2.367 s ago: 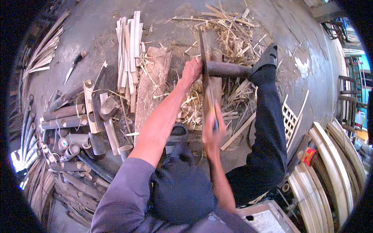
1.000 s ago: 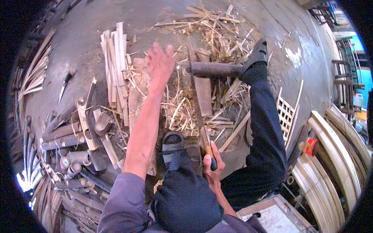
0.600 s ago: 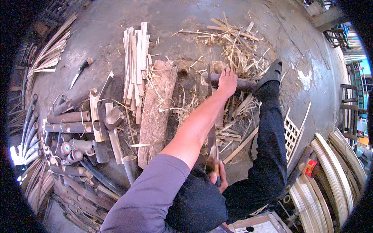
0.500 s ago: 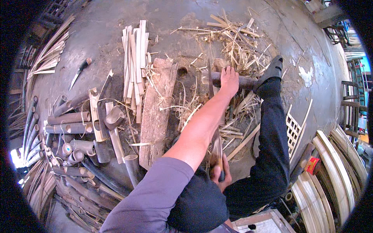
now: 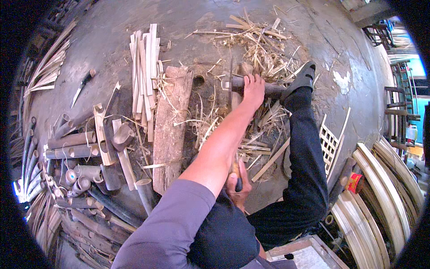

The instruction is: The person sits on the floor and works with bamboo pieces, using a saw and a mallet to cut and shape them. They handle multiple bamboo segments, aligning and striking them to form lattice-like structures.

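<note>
My left hand (image 5: pixel 254 91) is closed over a dark bamboo tube (image 5: pixel 272 90) lying crosswise. Its fingers wrap the tube close to the pale left end. Across that end runs the thin blade of a handsaw (image 5: pixel 231 74), partly hidden under my left forearm. My right hand (image 5: pixel 237 186) grips the saw's handle near my knee, below the forearm. At the tube's right end rests my foot in a dark sandal (image 5: pixel 303 83). A worn wooden plank (image 5: pixel 172 130) lies left of my arm.
Pale split strips (image 5: pixel 144 71) lie beyond the plank, and a knife (image 5: pixel 83 87) lies farther left. Cut bamboo tubes (image 5: pixel 74 150) crowd the left side. Shavings (image 5: pixel 264 49) heap beyond the tube. At right are a lattice piece (image 5: pixel 329 143) and bundled long strips (image 5: pixel 380 179).
My right hand has pushed the saw forward, away from me, along its length. My left hand stays on the tube. The whole view has shifted slightly.
</note>
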Demonstrator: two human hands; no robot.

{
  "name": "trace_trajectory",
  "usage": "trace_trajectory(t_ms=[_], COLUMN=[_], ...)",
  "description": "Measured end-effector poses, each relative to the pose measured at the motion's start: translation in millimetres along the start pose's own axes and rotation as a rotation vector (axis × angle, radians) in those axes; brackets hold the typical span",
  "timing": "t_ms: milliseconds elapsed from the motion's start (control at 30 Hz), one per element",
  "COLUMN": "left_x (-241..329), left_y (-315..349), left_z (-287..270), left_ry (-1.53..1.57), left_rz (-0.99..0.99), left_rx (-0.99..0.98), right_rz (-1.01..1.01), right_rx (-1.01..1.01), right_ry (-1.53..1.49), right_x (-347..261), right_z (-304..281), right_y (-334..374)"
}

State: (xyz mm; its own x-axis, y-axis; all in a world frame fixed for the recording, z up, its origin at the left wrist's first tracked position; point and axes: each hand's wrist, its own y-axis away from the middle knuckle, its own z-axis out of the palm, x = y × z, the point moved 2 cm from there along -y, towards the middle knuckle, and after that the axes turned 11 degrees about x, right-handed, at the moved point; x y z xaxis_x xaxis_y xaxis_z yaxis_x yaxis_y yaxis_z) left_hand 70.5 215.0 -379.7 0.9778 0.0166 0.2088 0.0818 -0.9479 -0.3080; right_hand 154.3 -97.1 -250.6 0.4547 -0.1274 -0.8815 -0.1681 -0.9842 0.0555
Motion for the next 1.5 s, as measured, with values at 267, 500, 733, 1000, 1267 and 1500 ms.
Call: trace_trajectory(t_ms=[267,500,733,1000,1267,1500], left_x=[-8.4,-20.4,-158.7,-116.6,-109.9,-113.1], left_y=[-4.6,-33.3,36.3,47.0,50.2,50.9], left_z=[10.0,-57.4,10.9,-18.6,-33.2,-23.9], left_ry=[0.132,0.685,0.343,0.48,0.486,0.474], left_rz=[0.004,-0.087,-0.605,-0.569,-0.717,-0.605], left_rx=[-0.1,-0.033,0.198,0.122,0.097,0.261], right_rz=[0.218,0.129,0.049,0.142,-0.088,0.061], right_rx=[-0.008,0.084,-0.016,0.052,0.188,0.096], right_ry=[-0.032,-0.063,-0.05,-0.023,-0.112,-0.189], right_x=[-15.0,-17.9,-37.1,-35.9,-45.3,-37.3], right_z=[-51.1,-62.0,-50.1,-55.3,-60.2,26.9], right_y=[40.8,37.9,27.8,30.9,4.7,-82.9])
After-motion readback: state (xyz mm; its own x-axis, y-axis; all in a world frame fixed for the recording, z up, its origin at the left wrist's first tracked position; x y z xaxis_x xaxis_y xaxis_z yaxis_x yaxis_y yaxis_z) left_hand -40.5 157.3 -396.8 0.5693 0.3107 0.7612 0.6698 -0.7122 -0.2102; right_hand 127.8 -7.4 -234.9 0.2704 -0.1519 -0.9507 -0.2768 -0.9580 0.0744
